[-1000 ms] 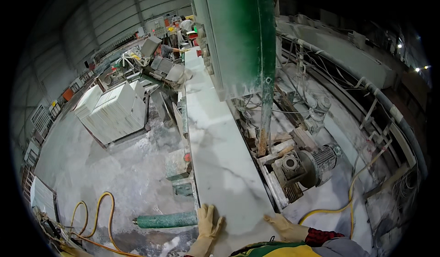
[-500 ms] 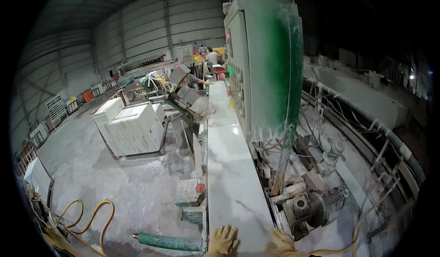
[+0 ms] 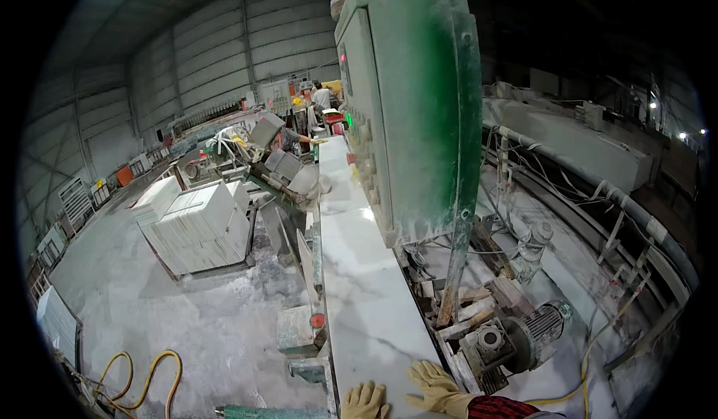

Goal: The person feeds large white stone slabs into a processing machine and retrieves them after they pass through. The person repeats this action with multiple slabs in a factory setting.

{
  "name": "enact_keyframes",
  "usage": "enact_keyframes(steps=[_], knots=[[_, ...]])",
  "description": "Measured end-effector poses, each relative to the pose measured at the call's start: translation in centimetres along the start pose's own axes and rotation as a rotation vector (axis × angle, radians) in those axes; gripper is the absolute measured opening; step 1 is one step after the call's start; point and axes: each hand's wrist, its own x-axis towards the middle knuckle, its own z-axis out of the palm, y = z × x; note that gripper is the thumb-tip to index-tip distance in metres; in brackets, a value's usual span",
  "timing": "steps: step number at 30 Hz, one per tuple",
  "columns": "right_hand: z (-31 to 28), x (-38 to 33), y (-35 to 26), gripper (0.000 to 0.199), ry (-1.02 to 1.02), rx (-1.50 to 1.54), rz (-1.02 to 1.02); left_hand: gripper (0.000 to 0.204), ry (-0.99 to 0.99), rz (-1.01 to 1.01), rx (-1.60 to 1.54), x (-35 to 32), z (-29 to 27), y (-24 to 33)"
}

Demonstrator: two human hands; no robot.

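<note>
A long white stone slab (image 3: 366, 292) with grey veins lies flat on the machine bed in front of me. Its near part is under both my hands, which wear cream-coloured gloves. My left hand (image 3: 365, 402) rests palm down at the slab's left side, fingers stretched forward. To its right, my right hand (image 3: 437, 389) lies flat near the slab's right edge, its fingers spread and pointing forward-left. Neither hand grips anything. Beyond the slab, another pale slab (image 3: 335, 157) continues the line toward the far end.
A green control cabinet (image 3: 419, 112) stands over the slab's right side. Beside it below is a dusty motor (image 3: 542, 329). On the left are stacked white slabs (image 3: 198, 228), a red button (image 3: 318, 320) and a yellow hose (image 3: 161, 374). A person's arm (image 3: 303, 139) reaches to the far slab.
My right hand, blurred at the slab's right edge before, has moved inward and now lies flat on it. My left hand sits lower in the picture. The view has turned slightly right.
</note>
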Motion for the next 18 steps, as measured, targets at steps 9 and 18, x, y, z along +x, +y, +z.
enact_keyframes(steps=[9, 18], knots=[[-0.3, 0.0, 0.6, 0.090, 0.125, -0.110, -0.019, 0.066, 0.075, 0.053, -0.010, 1.2, 2.3, -1.3], [0.2, -5.5, -3.5, 0.076, 0.050, 0.112, -0.040, 0.057, -0.004, 0.181, 0.118, -6.1, 3.0, -7.9]])
